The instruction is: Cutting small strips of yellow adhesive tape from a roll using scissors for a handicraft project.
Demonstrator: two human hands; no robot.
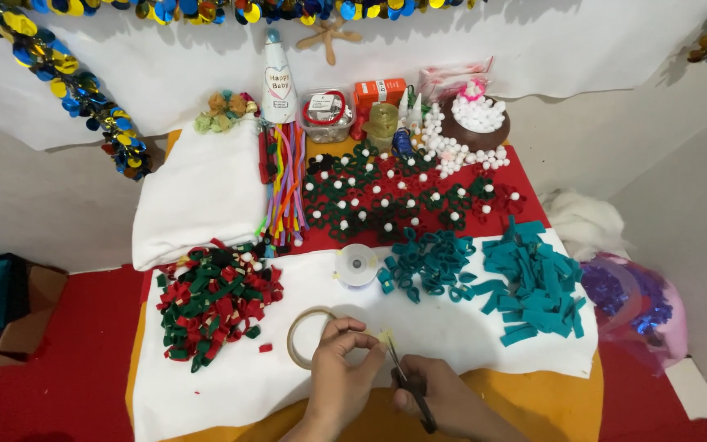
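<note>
tape piece (pixel 384 336), a small pale yellowish square, sits low in the middle of the frame, pinched between the thumb and forefinger of my left hand (pixel 339 372); the other fingers of that hand are curled in. my right hand (pixel 443 401), at the bottom edge just right of centre, is wrapped around the handles of dark scissors (pixel 407 381), whose blades point up and meet the tape piece at their tip. just left of my left hand a tape roll (pixel 303 334) lies on the white cloth (pixel 231 385). above the hands, near the middle, i see a clear spool (pixel 357 265). to the left lies a heap of red and green loops (pixel 210 303); to the right, teal loops (pixel 427 262) and teal strips (pixel 538 286). further up, felt flowers with white centres (pixel 394 196) cover the red mat.
</note>
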